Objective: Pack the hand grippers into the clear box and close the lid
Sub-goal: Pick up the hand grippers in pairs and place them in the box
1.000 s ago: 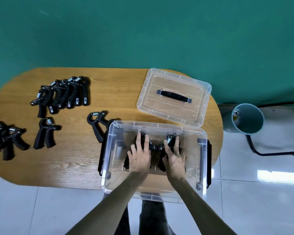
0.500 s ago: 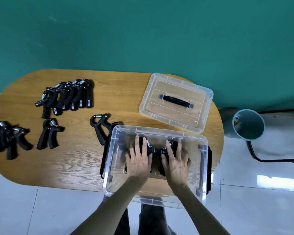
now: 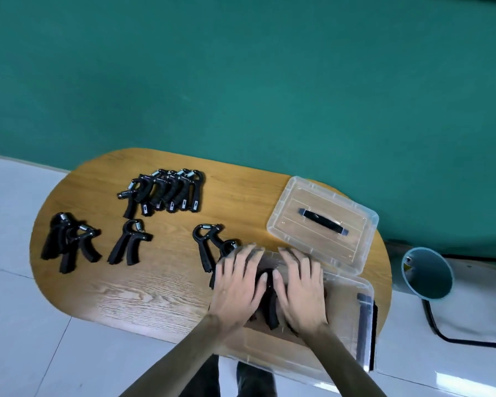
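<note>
The clear box [image 3: 365,325] sits at the near right edge of the wooden table [image 3: 155,290]. Black hand grippers [image 3: 271,309] lie inside it, mostly hidden under my hands. My left hand [image 3: 238,285] and my right hand [image 3: 301,287] hover palm down side by side over them, fingers spread and reaching the box's far rim, holding nothing. The clear lid [image 3: 295,222], with a black handle, lies flat just behind the box. One loose gripper [image 3: 205,245] rests against the box's left side. A row of several grippers [image 3: 166,190], a single one [image 3: 129,242] and a small cluster [image 3: 69,242] lie further left.
A teal wall stands behind the table. A blue-grey round bin [image 3: 425,273] stands on the tiled floor to the right, with a black frame or cable [image 3: 441,333] beside it. The box overhangs the table's near edge above my legs.
My hands have slid toward the box's far rim and their fingers have spread. The view has tilted, so the table sits lower in the frame.
</note>
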The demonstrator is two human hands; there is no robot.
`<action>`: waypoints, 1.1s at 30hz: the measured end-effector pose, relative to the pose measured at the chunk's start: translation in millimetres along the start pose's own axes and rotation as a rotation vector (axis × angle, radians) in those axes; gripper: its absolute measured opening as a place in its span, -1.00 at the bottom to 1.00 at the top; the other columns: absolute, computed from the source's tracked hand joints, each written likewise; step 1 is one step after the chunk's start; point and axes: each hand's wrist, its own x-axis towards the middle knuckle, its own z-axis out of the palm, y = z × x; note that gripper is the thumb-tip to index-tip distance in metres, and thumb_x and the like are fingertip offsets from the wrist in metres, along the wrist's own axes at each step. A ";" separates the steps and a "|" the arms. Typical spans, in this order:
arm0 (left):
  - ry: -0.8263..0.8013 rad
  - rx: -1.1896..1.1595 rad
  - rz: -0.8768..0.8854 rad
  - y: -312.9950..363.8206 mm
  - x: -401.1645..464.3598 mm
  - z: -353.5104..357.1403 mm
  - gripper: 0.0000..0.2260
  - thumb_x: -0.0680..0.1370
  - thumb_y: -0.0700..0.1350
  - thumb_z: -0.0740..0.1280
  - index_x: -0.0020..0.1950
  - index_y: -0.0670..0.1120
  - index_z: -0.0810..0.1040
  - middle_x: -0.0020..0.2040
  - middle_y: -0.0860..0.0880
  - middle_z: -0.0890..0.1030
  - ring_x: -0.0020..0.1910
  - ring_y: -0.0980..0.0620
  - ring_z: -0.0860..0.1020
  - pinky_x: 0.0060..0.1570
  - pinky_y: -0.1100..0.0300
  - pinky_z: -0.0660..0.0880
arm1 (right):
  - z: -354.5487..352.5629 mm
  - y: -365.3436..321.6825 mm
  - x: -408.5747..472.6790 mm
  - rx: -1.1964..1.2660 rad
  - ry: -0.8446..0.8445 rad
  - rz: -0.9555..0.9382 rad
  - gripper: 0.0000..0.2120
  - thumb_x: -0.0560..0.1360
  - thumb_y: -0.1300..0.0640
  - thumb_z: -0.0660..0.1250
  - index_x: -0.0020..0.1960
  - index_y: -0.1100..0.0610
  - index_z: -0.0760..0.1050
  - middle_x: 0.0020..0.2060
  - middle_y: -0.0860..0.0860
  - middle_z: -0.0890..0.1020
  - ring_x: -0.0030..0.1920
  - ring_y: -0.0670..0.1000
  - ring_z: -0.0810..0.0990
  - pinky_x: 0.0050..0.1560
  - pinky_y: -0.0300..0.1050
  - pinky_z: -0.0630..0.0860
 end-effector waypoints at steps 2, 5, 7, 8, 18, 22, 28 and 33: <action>0.007 0.007 -0.056 -17.9 6.2 -9.3 -0.60 0.68 0.06 0.09 0.46 -0.08 0.40 0.42 -0.10 0.47 0.27 -0.11 0.46 0.12 -0.06 0.46 | 1.8 -22.7 19.7 0.006 0.001 -0.023 -0.58 0.67 -0.05 0.09 0.45 0.10 0.37 0.29 0.12 0.50 0.13 0.18 0.45 0.19 0.10 0.41; -0.048 0.042 -0.147 -60.6 10.3 -22.0 -0.59 0.68 0.06 0.08 0.46 -0.07 0.41 0.42 -0.10 0.47 0.23 -0.09 0.46 0.07 -0.03 0.45 | 16.0 -60.2 46.8 0.003 -0.025 -0.071 -0.59 0.67 -0.05 0.09 0.45 0.08 0.36 0.31 0.11 0.47 0.15 0.17 0.44 0.16 0.11 0.44; -0.100 0.072 -0.199 -93.9 9.3 -27.4 -0.58 0.68 0.07 0.06 0.47 -0.07 0.39 0.42 -0.10 0.46 0.24 -0.10 0.44 0.08 -0.03 0.44 | 30.0 -82.6 61.3 -0.012 -0.067 -0.088 -0.59 0.67 -0.06 0.08 0.45 0.08 0.36 0.32 0.11 0.46 0.18 0.16 0.45 0.15 0.10 0.45; -0.131 0.087 -0.223 -112.1 7.6 -29.5 -0.58 0.69 0.08 0.04 0.47 -0.07 0.38 0.42 -0.11 0.46 0.27 -0.10 0.43 0.11 -0.03 0.44 | 38.2 -93.8 67.9 -0.017 -0.096 -0.087 -0.58 0.68 -0.08 0.07 0.45 0.08 0.37 0.32 0.11 0.46 0.19 0.16 0.46 0.15 0.11 0.46; -0.231 0.087 -0.287 -247.4 -7.0 -23.5 -0.54 0.70 0.07 0.07 0.53 -0.11 0.33 0.49 -0.16 0.39 0.40 -0.17 0.37 0.31 -0.18 0.39 | 119.5 -169.1 120.2 -0.137 -0.265 -0.160 -0.60 0.67 -0.08 0.12 0.44 0.07 0.36 0.36 0.12 0.44 0.20 0.18 0.44 0.12 0.11 0.44; -0.296 0.090 -0.344 -270.8 2.9 -10.5 -0.49 0.70 0.11 -0.01 0.59 -0.10 0.24 0.55 -0.17 0.32 0.44 -0.19 0.34 0.34 -0.17 0.35 | 146.7 -178.7 136.8 -0.180 -0.315 -0.173 -0.58 0.68 -0.10 0.11 0.46 0.06 0.34 0.37 0.13 0.43 0.20 0.18 0.43 0.10 0.12 0.44; -0.403 0.133 -0.481 -319.6 9.3 21.5 -0.39 0.67 0.23 -0.22 0.65 0.02 -0.29 0.67 -0.17 -0.15 0.62 -0.21 0.04 0.49 -0.19 0.24 | 203.1 -180.8 176.1 -0.201 -0.402 -0.086 -0.46 0.66 -0.19 0.02 0.56 0.03 0.19 0.46 0.17 0.32 0.26 0.23 0.42 0.08 0.19 0.50; -0.374 0.150 -0.513 -359.8 2.8 54.1 -0.38 0.67 0.26 -0.22 0.63 0.03 -0.35 0.65 -0.15 -0.28 0.63 -0.23 -0.09 0.52 -0.29 0.16 | 255.2 -172.6 222.0 -0.124 -0.445 -0.020 -0.42 0.66 -0.23 -0.02 0.61 -0.04 0.04 0.56 0.15 0.14 0.39 0.31 0.33 0.19 0.36 0.49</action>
